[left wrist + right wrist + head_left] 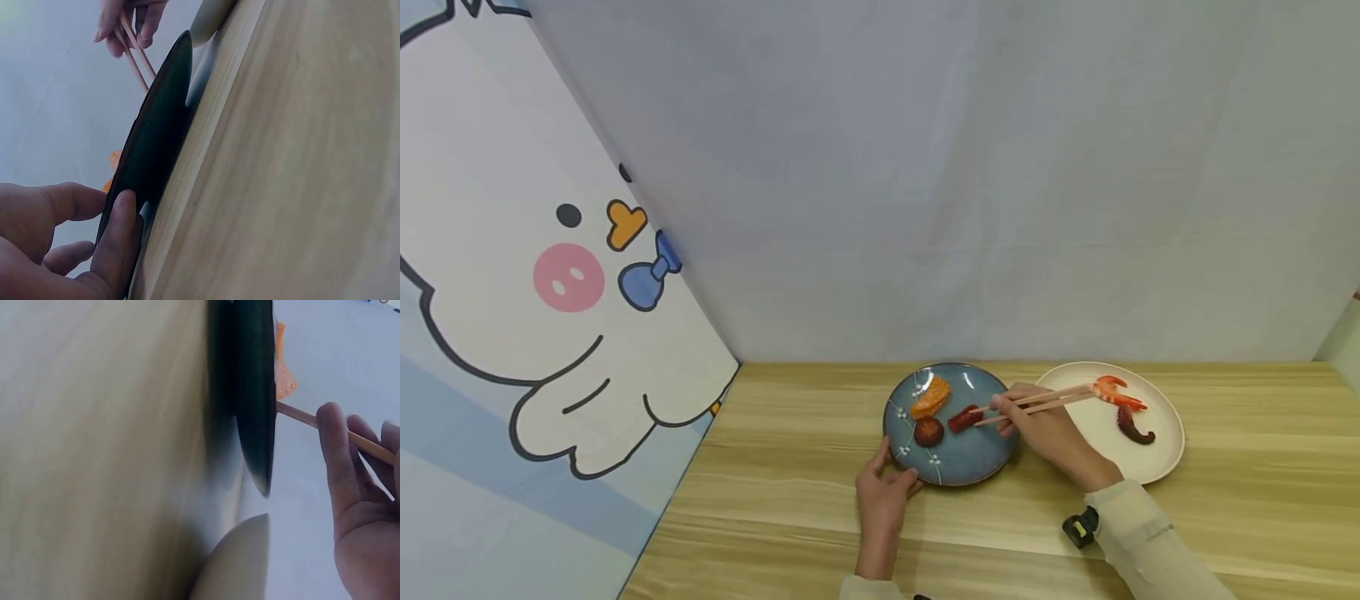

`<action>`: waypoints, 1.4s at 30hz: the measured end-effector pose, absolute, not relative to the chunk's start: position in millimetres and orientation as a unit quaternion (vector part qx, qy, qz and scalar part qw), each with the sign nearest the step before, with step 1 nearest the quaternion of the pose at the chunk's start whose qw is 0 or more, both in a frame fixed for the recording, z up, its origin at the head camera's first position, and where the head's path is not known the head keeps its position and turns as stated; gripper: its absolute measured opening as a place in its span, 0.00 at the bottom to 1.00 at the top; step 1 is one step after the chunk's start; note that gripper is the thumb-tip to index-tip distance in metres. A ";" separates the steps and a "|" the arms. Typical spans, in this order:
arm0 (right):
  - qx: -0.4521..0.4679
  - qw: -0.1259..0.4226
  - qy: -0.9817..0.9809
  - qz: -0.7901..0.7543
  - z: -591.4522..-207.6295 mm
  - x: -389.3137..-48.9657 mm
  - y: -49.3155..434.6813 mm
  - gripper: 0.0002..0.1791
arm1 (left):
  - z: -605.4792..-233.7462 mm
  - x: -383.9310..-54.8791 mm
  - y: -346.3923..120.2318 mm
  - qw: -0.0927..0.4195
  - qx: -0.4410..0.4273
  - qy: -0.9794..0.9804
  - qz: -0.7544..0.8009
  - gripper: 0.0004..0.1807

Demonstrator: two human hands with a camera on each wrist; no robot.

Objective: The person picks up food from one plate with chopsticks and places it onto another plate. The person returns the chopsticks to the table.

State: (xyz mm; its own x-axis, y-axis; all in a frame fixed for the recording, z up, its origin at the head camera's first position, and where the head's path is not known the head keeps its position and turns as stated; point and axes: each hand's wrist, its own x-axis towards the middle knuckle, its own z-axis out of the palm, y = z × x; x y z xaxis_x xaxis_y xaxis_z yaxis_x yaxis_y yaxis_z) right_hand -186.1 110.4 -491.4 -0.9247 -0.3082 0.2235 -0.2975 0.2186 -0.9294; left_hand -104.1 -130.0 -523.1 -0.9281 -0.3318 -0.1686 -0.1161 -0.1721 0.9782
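On the wood-grained tabletop, a glossy, white-blossomed blue plate carries a roll-shaped red piece; the fingers of the right hand pinch slim chopsticks, tips at that piece, and the left hand meets the near rim. From the left wrist, its fingers pinch the plate's dark edge. From the right wrist, a bumpy orange piece shows past the rim, a cream plate nearby.

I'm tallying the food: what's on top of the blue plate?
An orange piece, a round brown piece and a reddish sausage-like piece; chopsticks reach the last. The blue plate beneath the pieces is covered.
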 end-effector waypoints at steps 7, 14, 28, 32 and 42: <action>-0.171 -0.018 0.789 -0.590 -491.2 -184.6 106.5 0.13 | -525.2 -104.9 -130.1 0.072 0.175 -0.643 -0.742 0.42; -0.161 -0.018 0.795 -0.585 -493.6 -180.8 102.9 0.13 | -525.7 -105.4 -129.9 0.072 0.175 -0.643 -0.742 0.42; -0.274 -0.025 0.827 -0.491 -475.4 -188.1 120.4 0.11 | -528.8 -107.2 -129.2 0.074 0.173 -0.644 -0.741 0.42; -0.267 -0.026 0.825 -0.498 -479.6 -187.5 119.9 0.11 | -530.7 -107.0 -129.6 0.073 0.173 -0.644 -0.741 0.42; -0.266 -0.042 0.824 -0.499 -491.0 -187.9 112.7 0.11 | -529.3 -107.1 -130.0 0.077 0.170 -0.647 -0.740 0.42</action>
State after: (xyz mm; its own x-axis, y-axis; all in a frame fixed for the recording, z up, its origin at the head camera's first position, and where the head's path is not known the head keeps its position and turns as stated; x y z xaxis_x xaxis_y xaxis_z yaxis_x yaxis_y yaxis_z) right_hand -187.9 112.7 -491.0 -0.8549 -0.3959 0.3352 -0.4804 0.3604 -0.7996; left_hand -107.1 -130.0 -529.3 -0.9305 -0.3333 -0.1523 -0.1065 -0.1515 0.9827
